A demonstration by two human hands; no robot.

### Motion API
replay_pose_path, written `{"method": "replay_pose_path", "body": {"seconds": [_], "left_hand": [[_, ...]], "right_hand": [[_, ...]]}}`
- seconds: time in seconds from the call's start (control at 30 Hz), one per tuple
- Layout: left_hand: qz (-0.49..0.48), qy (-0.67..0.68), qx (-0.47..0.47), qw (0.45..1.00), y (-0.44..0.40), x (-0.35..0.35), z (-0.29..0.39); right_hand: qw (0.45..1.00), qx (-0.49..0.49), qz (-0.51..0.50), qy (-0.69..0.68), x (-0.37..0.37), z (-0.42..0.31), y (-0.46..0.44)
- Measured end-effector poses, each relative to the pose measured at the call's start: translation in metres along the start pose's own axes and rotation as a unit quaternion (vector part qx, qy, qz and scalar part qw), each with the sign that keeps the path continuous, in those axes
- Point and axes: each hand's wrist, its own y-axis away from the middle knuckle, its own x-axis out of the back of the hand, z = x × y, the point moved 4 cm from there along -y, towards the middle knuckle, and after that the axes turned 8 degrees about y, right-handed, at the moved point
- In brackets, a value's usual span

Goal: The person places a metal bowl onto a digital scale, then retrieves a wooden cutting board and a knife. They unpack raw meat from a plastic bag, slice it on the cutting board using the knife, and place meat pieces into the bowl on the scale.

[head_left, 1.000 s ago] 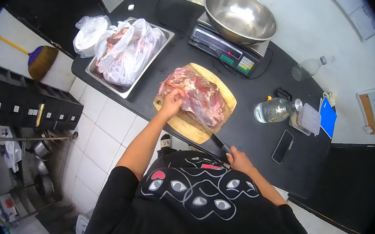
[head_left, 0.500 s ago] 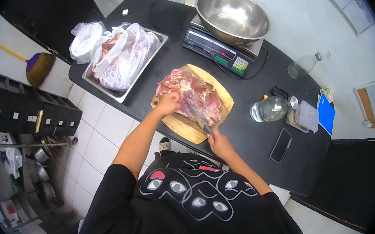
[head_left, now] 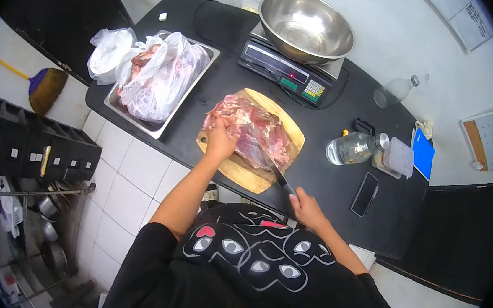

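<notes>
Right, so you're at the knife work: as I read it, mid-cut and not finished. The meat is on the cutting board, on the worktop, and looks like one broad slab; I can't see any separate cut portion. Your right hand is wrapped round the handle of the knife, blade over the slab's near side; can't tell how deep it sits. Your left hand rests on the slab's left part; can't tell whether it's pinching or just pressing. More meat sits in the plastic bag in the metal tray, so that lot isn't on the board. Steel bowl is up on the scale, neither hand near it.
</notes>
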Motion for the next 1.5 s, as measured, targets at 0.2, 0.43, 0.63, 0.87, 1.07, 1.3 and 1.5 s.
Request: {"method": "replay_pose_path", "body": {"seconds": [0.2, 0.43, 0.63, 0.87, 1.07, 1.3, 1.5], "left_hand": [[-0.22, -0.301, 0.064, 0.926, -0.008, 0.009, 0.015], [-0.22, -0.073, 0.069, 0.97, -0.007, 0.017, -0.017], [-0.194, 0.052, 0.065, 0.977, -0.009, 0.019, -0.05], [-0.236, 0.332, 0.21, 0.889, -0.004, 0.01, -0.096], [-0.241, 0.405, 0.225, 0.853, 0.0, 0.01, -0.103], [-0.254, 0.302, 0.196, 0.898, 0.001, 0.02, -0.088], [-0.231, -0.236, 0.05, 0.942, -0.015, 0.035, 0.014]], "right_hand": [[0.993, 0.058, 0.089, -0.043, -0.02, -0.038, -0.055], [0.991, 0.084, 0.096, -0.034, -0.033, -0.061, -0.095], [0.999, 0.036, 0.014, 0.019, -0.034, -0.028, -0.037], [0.998, 0.028, 0.057, -0.006, -0.001, -0.055, -0.036], [0.992, 0.069, 0.091, 0.052, -0.039, -0.058, -0.078], [0.992, -0.021, -0.049, 0.116, 0.001, -0.027, -0.002], [0.999, 0.001, 0.042, 0.03, 0.013, -0.027, -0.014]]}}
